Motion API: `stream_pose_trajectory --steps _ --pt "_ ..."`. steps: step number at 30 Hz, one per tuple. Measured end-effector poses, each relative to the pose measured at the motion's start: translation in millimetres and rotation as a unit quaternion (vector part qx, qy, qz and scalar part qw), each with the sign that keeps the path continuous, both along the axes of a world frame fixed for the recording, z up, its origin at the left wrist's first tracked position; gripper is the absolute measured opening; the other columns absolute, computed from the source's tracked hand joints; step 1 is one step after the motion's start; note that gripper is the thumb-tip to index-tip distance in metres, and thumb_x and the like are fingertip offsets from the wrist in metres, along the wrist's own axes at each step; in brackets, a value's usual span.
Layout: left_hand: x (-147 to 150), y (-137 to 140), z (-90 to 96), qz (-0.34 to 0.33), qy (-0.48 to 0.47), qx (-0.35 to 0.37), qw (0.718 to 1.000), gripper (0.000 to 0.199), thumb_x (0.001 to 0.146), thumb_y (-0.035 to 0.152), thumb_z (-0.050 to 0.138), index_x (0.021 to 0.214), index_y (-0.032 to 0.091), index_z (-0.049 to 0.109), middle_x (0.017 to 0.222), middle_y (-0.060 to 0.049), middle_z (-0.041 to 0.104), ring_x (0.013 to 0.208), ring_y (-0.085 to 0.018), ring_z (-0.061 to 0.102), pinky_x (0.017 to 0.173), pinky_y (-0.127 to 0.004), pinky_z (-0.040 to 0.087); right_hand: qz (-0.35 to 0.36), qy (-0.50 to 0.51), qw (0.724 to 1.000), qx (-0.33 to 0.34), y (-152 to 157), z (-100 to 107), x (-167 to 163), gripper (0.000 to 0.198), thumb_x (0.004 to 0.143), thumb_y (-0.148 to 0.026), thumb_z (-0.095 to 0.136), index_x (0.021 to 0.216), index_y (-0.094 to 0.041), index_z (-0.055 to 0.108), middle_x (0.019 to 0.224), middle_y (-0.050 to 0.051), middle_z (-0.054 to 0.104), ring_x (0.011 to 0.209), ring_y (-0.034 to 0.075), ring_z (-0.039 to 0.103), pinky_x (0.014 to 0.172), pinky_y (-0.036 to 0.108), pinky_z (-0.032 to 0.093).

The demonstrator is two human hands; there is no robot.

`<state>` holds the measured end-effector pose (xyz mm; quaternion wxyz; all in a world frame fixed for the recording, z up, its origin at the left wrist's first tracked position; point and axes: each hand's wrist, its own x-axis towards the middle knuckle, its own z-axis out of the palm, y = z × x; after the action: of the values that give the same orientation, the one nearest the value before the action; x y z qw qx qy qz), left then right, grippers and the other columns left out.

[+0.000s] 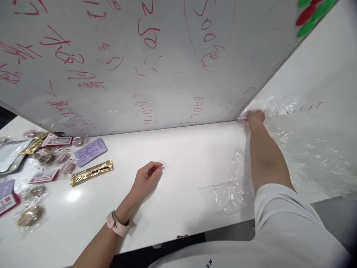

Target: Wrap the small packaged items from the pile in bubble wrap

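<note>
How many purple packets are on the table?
2: one purple packet lies beside a gold stick; another purple packet is cut off at the frame's left edge. More may be hidden in the pile.

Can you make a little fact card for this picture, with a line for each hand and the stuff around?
Left hand: loosely curled by the table; nothing visible in it
Left wrist: pink watch
Right hand: beside the lower corner of the whiteboard; grip unclear
Clear plastic: crumpled, both sides of the right forearm
Far left: purple packet, gold packet, other small packages
Writing: red, on the whiteboard
</note>
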<state>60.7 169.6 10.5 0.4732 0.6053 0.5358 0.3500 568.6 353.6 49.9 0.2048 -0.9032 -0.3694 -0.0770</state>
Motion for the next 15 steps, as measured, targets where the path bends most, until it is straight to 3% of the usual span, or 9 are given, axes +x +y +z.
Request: stream_pose_trajectory --steps 2,4,8,11,13,15 --pt "-1.3 0.9 -0.7 -0.005 -0.003 -0.003 1.0 0.026 0.09 0.043 0.062 0.101 0.021 0.07 0.088 -0.004 0.07 0.079 -0.016 0.061 0.071 -0.029 0.048 -0.012 0.003 0.999 -0.035 2.8 -2.2 -6.7 0.038 0.09 -0.028 0.067 0.114 0.002 0.066 0.106 0.026 0.065 0.096 0.023 0.06 0.076 0.036 0.044" --pt "-2.8 1.5 -1.4 -0.009 -0.003 -0.008 1.0 0.026 0.091 0.043 0.061 0.102 0.021 0.07 0.09 -0.005 0.07 0.082 -0.017 0.063 0.072 -0.03 0.048 0.0 -0.024 0.999 -0.044 2.9 4.1 -15.4 0.042 0.09 -0.023 0.066 0.121 0.005 0.063 0.114 0.031 0.062 0.105 0.024 0.056 0.08 0.039 0.038" --pt "-4.8 2.3 -1.3 -0.014 0.009 -0.01 1.0 0.028 0.091 0.045 0.06 0.102 0.021 0.07 0.093 -0.005 0.071 0.086 -0.019 0.064 0.072 -0.031 0.048 0.067 -0.123 0.99 -0.027 -9.3 36.2 -10.8 0.037 0.1 -0.019 0.048 0.131 -0.006 0.062 0.135 0.024 0.054 0.134 0.023 0.035 0.102 0.044 0.022" --pt "-4.4 2.5 1.0 -0.017 0.013 -0.008 1.0 0.029 0.09 0.046 0.06 0.101 0.021 0.07 0.092 -0.005 0.071 0.084 -0.018 0.063 0.072 -0.03 0.047 0.044 -0.18 0.982 -0.023 -36.5 52.7 27.5 0.048 0.099 -0.038 0.054 0.14 -0.013 0.057 0.156 0.025 0.03 0.147 0.031 0.01 0.102 0.054 0.016" --pt "-3.5 2.6 2.8 -0.015 0.019 -0.005 1.0 0.028 0.09 0.045 0.06 0.101 0.021 0.07 0.091 -0.005 0.071 0.083 -0.018 0.063 0.072 -0.03 0.047 -0.009 -0.122 0.992 -0.045 -59.6 49.5 60.6 0.063 0.092 -0.054 0.062 0.144 -0.019 0.054 0.16 0.028 0.016 0.148 0.036 0.007 0.095 0.058 0.019" --pt "-2.6 2.5 4.3 -0.008 0.024 -0.004 1.0 0.028 0.089 0.044 0.061 0.1 0.021 0.071 0.09 -0.005 0.071 0.082 -0.017 0.062 0.071 -0.03 0.047 -0.069 0.034 0.995 -0.068 -80.6 34.8 87.3 0.066 0.089 -0.056 0.064 0.144 -0.021 0.055 0.157 0.032 0.021 0.144 0.039 0.019 0.091 0.058 0.023"
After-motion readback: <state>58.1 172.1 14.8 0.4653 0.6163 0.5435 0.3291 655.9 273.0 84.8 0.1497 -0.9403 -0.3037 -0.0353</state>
